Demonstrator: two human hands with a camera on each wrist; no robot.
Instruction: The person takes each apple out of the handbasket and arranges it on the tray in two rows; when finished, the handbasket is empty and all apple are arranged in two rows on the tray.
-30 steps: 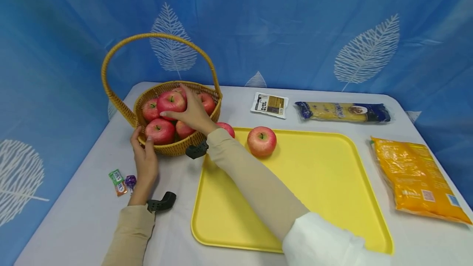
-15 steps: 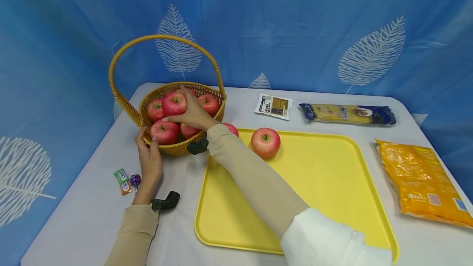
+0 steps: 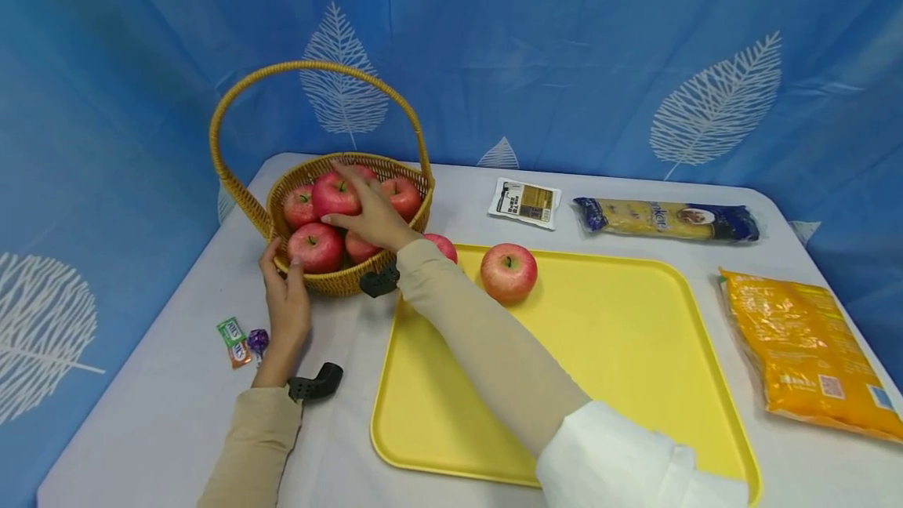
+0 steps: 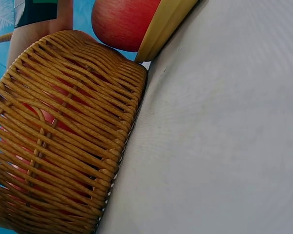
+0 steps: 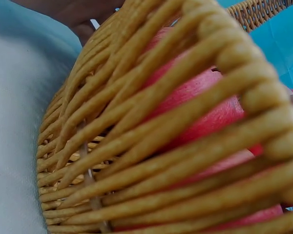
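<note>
A wicker basket (image 3: 339, 282) with a tall arched handle stands at the back left, filled with several red apples. My right hand (image 3: 375, 214) reaches over its near right rim and grips an apple (image 3: 335, 193) on top of the pile, thumb in front and fingers behind. With my left hand (image 3: 288, 308) I hold the basket's near left rim, the thumb by a front apple (image 3: 316, 248). The woven side (image 4: 68, 126) fills much of the left wrist view. In the right wrist view, apples (image 5: 200, 107) show through the weave (image 5: 151, 131).
A yellow tray (image 3: 564, 351) lies right of the basket, with one apple (image 3: 509, 273) on it and another (image 3: 443, 246) at its corner. Behind it are a small white packet (image 3: 525, 203) and a long blue-yellow package (image 3: 666, 219). An orange bag (image 3: 804, 347) lies right; candies (image 3: 235, 342) left.
The head view has shifted slightly, so the scene sits a little further right than one second ago. Both hands keep their places at the basket, the right still gripping the top apple.
</note>
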